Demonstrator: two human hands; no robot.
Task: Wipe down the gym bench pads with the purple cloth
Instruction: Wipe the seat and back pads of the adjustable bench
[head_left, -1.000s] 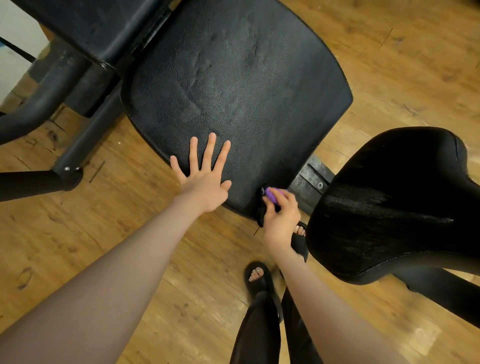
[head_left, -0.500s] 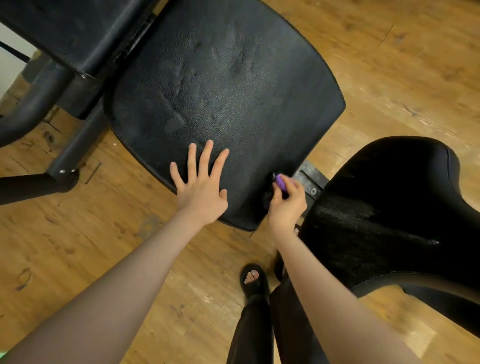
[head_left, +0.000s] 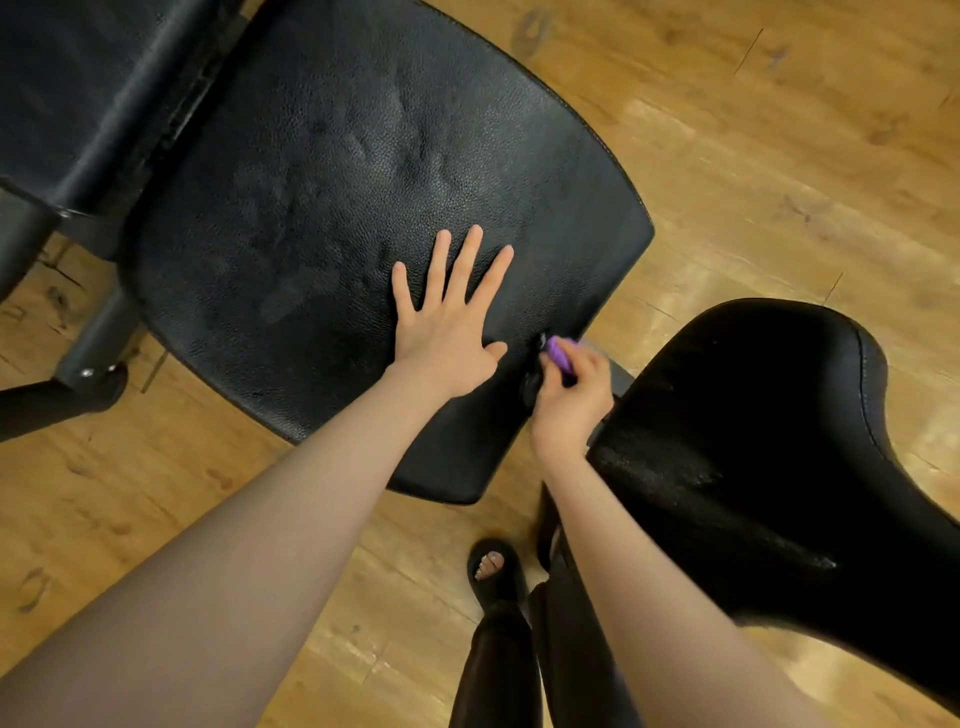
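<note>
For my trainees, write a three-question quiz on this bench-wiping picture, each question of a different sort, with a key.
1. True or false: the left hand lies flat, fingers spread, on the large pad.
2. Which hand grips the purple cloth? A) left B) right C) neither
3. Fill in: the cloth is at the large pad's edge nearest the ______ pad.

Key: 1 true; 2 B, the right hand; 3 saddle-shaped.
</note>
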